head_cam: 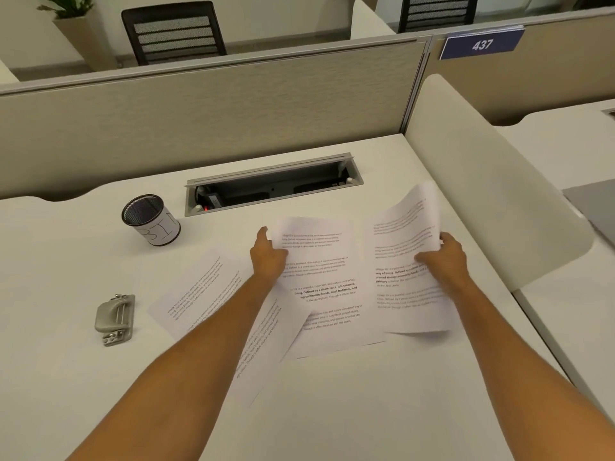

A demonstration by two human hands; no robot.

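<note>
Several printed white sheets lie spread on a white desk (332,410). My left hand (269,257) grips the left edge of the middle sheet (322,284), thumb on top, fingers hidden under the paper. My right hand (444,256) holds the right sheet (404,247) by its right edge; that sheet curls up off the desk at its far end. Two more sheets lie slanted to the left: one (196,291) flat on the desk, another (263,347) partly under my left forearm.
A grey hole punch (114,316) sits at the left. A black mesh pen cup (151,219) wrapped in white paper stands behind it. An open cable tray (273,188) is set into the desk's far side. Beige partitions (206,114) bound the back and right.
</note>
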